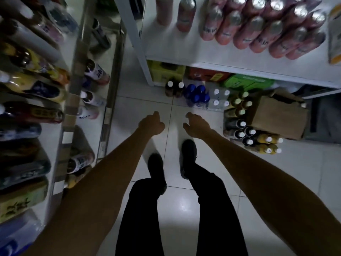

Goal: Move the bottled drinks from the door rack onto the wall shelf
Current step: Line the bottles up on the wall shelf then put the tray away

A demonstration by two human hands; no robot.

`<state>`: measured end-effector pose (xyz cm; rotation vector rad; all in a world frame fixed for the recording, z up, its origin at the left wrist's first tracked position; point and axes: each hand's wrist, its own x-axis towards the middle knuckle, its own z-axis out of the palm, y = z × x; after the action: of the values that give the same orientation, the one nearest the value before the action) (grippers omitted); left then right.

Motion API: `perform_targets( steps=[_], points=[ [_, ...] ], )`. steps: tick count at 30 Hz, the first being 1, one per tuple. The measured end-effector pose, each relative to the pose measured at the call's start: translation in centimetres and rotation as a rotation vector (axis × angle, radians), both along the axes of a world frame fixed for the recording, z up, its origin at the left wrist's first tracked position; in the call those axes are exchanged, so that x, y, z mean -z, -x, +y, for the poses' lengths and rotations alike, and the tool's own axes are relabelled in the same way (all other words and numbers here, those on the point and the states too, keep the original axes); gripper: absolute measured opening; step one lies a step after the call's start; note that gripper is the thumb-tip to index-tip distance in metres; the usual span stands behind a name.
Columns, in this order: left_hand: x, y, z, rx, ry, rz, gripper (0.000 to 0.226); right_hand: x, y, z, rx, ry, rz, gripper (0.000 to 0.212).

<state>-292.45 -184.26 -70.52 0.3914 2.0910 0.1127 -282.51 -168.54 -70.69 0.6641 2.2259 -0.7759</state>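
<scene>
Both my arms reach forward and down over the tiled floor. My left hand (152, 124) hangs with loosely curled fingers and holds nothing. My right hand (196, 124) is also empty, its fingers relaxed and spread a little. At the left, the door rack (108, 100) carries pink-labelled bottled drinks (96, 72) on several levels. At the upper right, the white wall shelf (184, 50) bears a dense group of pink bottled drinks with silver caps (258, 28).
Shelves of assorted bottles (31, 85) fill the far left. On the floor under the wall shelf stand bottle packs (197, 94), dark and yellow bottles (247, 132), a cardboard box (280, 115) and coloured cartons (245, 82). My shoes (189, 150) stand on the tiles.
</scene>
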Motion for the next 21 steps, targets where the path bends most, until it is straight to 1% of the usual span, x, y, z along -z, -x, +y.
perform_targets(
  steps=[3,7,9,11,15,17,20,21],
  points=[
    [5.1,-0.1,0.0,-0.028,0.002,-0.032,0.065,5.2,0.6,0.7,0.064,0.037,-0.012,0.05],
    [12.0,0.3,0.7,-0.074,-0.015,-0.014,0.057,11.9,2.1,2.2,0.166,0.049,0.008,0.05],
    [15.5,0.7,1.2,-0.13,-0.041,-0.012,0.058,14.9,3.1,3.1,0.24,0.055,0.027,0.049],
    [18.8,1.4,1.8,-0.224,-0.076,-0.024,0.057,17.6,4.2,3.9,0.309,0.059,0.053,0.047],
    [26.5,3.7,3.7,-0.506,-0.18,-0.004,0.054,24.9,7.0,5.6,0.37,0.106,0.105,0.047],
    [29.9,4.8,4.8,-0.598,-0.262,0.04,0.058,27.9,8.5,6.3,0.388,0.091,0.148,0.046],
    [34.3,6.5,6.8,-0.67,-0.381,0.139,0.068,30.4,10.7,7.5,0.356,-0.021,0.243,0.038],
    [35.6,7.2,7.6,-0.689,-0.419,0.157,0.072,31.1,11.5,8.0,0.358,-0.026,0.274,0.038]
  ],
)
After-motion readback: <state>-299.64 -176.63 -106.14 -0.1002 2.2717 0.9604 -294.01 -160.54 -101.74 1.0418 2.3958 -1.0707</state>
